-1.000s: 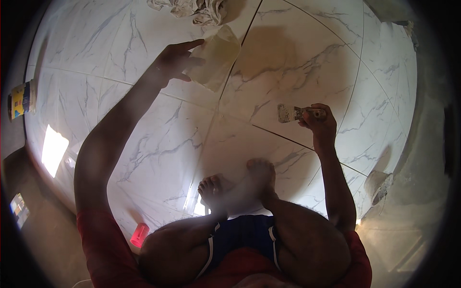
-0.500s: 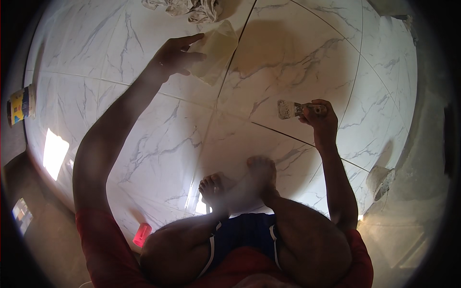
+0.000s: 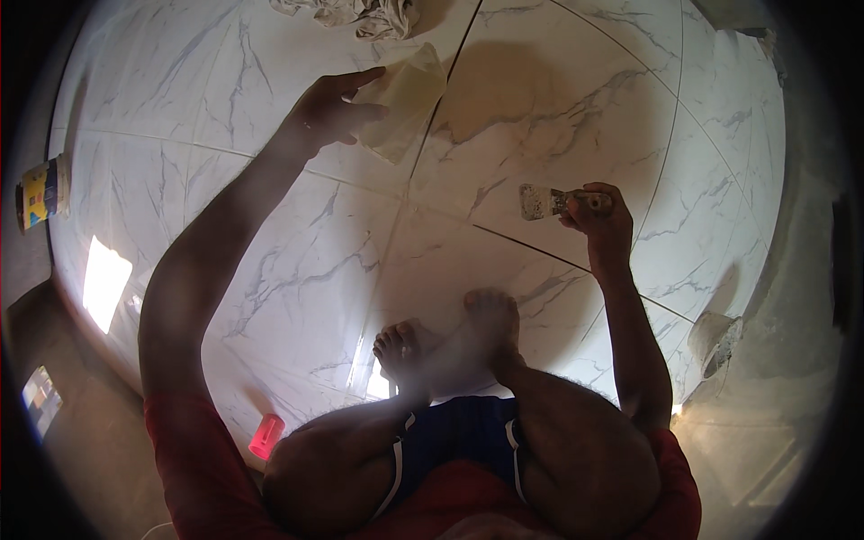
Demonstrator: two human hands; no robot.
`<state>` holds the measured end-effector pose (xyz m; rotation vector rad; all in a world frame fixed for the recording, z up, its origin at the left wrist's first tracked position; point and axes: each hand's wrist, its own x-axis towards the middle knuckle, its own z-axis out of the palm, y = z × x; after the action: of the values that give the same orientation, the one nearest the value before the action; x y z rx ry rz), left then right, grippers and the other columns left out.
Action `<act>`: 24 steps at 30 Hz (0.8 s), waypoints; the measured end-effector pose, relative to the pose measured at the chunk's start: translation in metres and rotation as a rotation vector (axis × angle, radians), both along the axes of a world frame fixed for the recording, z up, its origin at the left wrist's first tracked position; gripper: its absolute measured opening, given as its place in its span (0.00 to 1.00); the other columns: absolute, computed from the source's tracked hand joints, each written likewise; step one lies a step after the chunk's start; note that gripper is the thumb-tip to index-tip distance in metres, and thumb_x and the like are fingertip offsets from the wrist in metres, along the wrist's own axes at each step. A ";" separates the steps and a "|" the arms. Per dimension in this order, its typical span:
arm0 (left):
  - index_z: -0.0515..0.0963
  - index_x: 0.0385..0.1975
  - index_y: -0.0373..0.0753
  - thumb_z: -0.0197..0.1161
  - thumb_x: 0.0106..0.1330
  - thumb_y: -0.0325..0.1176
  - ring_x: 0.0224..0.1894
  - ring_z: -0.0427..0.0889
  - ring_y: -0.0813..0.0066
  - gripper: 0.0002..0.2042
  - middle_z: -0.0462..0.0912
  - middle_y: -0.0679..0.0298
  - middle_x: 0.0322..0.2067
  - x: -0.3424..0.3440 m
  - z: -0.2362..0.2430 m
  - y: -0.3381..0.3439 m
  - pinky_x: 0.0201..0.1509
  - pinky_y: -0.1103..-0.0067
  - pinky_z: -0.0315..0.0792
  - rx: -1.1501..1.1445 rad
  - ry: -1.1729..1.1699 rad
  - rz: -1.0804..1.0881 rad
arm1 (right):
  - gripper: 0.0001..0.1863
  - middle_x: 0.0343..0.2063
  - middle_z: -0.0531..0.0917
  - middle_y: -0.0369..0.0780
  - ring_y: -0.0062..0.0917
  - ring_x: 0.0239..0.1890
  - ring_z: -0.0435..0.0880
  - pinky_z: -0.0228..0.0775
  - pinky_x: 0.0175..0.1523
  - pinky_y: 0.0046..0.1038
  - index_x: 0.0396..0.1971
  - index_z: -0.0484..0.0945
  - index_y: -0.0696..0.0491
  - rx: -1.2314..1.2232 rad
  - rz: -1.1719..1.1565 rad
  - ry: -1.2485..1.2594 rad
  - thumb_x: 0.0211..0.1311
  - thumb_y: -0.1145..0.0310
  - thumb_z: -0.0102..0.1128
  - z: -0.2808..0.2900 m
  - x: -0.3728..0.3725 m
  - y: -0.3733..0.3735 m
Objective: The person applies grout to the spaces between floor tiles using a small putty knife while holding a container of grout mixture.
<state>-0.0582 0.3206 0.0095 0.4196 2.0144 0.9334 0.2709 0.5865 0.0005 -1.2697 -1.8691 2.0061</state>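
cloth (image 3: 402,99) slid nearer seam | left hand (image 3: 331,110) open on it | right hand (image 3: 601,216) gripping scraper (image 3: 543,201)

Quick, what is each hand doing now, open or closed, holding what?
Left hand: open, fingers spread on a pale cloth.
Right hand: closed on a putty knife.

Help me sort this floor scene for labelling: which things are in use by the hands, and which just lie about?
In use:
left hand on a pale cloth
right hand holding a putty knife
tile joint

Lying about:
crumpled rag
yellow can
small red object
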 end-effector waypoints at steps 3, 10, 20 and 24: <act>0.70 0.69 0.53 0.74 0.60 0.37 0.37 0.85 0.71 0.35 0.83 0.59 0.45 0.002 0.002 -0.003 0.37 0.75 0.84 -0.031 0.029 0.003 | 0.20 0.39 0.83 0.42 0.26 0.37 0.87 0.86 0.45 0.31 0.51 0.72 0.58 -0.008 0.001 -0.001 0.63 0.72 0.70 -0.001 0.001 -0.001; 0.70 0.69 0.54 0.74 0.59 0.36 0.37 0.85 0.72 0.35 0.84 0.59 0.47 0.007 -0.003 -0.012 0.35 0.76 0.84 -0.034 0.051 -0.017 | 0.20 0.39 0.83 0.41 0.25 0.37 0.86 0.86 0.45 0.29 0.50 0.72 0.57 -0.020 0.000 -0.002 0.62 0.73 0.70 -0.002 0.003 -0.003; 0.71 0.69 0.55 0.73 0.59 0.32 0.35 0.85 0.74 0.34 0.84 0.58 0.46 0.019 0.002 -0.023 0.34 0.78 0.83 -0.070 0.077 -0.031 | 0.20 0.39 0.83 0.41 0.25 0.37 0.87 0.86 0.44 0.29 0.50 0.72 0.57 -0.034 0.001 0.022 0.62 0.73 0.70 -0.003 0.004 -0.010; 0.71 0.68 0.55 0.73 0.58 0.31 0.34 0.85 0.74 0.35 0.84 0.58 0.46 0.025 0.006 -0.029 0.34 0.78 0.83 -0.068 0.067 -0.019 | 0.20 0.39 0.83 0.42 0.26 0.37 0.86 0.86 0.44 0.30 0.51 0.72 0.58 -0.038 0.001 0.015 0.62 0.73 0.70 -0.006 0.006 -0.011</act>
<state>-0.0330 0.2912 0.0158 0.4369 2.0934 0.8472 0.2771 0.5759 -0.0051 -1.2594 -1.8334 2.0552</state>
